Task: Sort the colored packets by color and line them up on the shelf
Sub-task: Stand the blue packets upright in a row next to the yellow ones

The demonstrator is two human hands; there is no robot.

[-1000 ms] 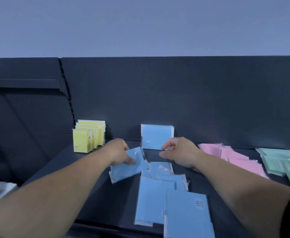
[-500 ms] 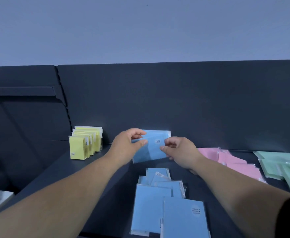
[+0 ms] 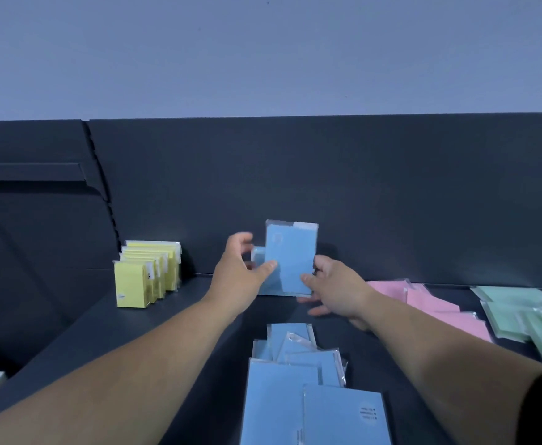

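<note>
Blue packet [image 3: 290,261] is at the back of the shelf [image 3: 183,319], standing on end in front of the blue stack [image 3: 258,256] that leans on the back panel [image 3: 391,203]. Left hand [image 3: 242,274] pinches its left edge, thumb in front. Right hand [image 3: 332,285] pinches the lower right corner. Can't tell if it touches the stack yet, edges are blurred.

To do it well: seat the bottom edge on the shelf, press flat to the stack, square the sides, release 1 hand at a time so nothing tips.

Vs 0.5 s ago: packet was held sideways, now turned upright. Loose blue pile [image 3: 295,380] and yellow row [image 3: 147,274] unchanged.
</note>
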